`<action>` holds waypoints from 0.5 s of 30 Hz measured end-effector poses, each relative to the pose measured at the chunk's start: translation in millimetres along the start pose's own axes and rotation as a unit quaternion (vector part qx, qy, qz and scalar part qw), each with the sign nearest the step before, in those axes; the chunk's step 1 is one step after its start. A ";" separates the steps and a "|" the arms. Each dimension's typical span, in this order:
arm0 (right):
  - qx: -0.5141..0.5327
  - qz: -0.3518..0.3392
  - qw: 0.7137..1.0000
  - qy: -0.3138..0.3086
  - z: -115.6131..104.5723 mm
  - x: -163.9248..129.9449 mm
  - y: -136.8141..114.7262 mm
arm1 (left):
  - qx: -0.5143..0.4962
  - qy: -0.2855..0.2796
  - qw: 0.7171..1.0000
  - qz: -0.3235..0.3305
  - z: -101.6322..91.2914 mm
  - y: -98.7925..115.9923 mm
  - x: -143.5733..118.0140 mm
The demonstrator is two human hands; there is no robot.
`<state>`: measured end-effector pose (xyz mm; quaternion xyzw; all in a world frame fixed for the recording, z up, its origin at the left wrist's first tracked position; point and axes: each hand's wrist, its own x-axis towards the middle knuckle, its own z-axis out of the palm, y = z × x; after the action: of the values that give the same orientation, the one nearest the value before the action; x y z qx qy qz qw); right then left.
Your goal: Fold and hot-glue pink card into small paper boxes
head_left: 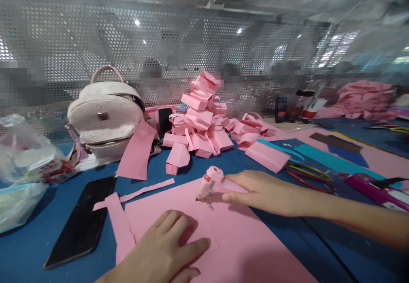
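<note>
My right hand [247, 191] is wrapped around the handle of a small pink hot glue gun [212, 180]. The glue gun's nozzle points left and down, and its wire stand shows beneath it over a large pink paper sheet [246, 236]. My left hand [169, 246] rests on the same sheet with its fingers apart and nothing in them. Thin pink paper strips [118, 217] lie just beyond it, along the sheet's left edge. Behind the glue gun rises a heap of folded pink paper boxes [201, 121], some with looped handles.
At left are a black phone [81, 221], a white backpack [105, 112] and plastic bags [19, 202]. Scissors [308, 174], blue paper strips [332, 159] and a purple tool [370, 189] lie right. A black cord [329, 249] crosses the blue table. A perforated metal screen [191, 40] stands behind.
</note>
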<state>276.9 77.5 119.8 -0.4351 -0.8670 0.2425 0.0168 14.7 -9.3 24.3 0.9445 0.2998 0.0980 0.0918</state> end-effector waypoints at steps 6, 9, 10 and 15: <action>-0.006 0.000 1.000 -0.024 -1.5 -2.3 -3.5 | -0.024 -0.006 0.999 -0.022 -4.0 2.9 -0.2; -0.011 0.006 1.000 -0.028 -2.0 -3.5 -4.3 | -0.029 -0.010 0.999 -0.032 -4.9 3.4 -0.4; -0.013 0.010 0.999 -0.027 -1.9 -4.2 -4.3 | -0.029 -0.010 0.999 -0.033 -5.0 3.5 -0.8; 0.010 0.005 1.000 -0.021 -0.1 -10.2 -2.7 | -0.023 0.003 0.999 -0.029 -3.7 3.5 -3.6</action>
<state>281.2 68.4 122.9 -0.4344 -0.8623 0.2604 0.0015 12.8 -13.8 28.2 0.9327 0.3251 0.1054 0.1154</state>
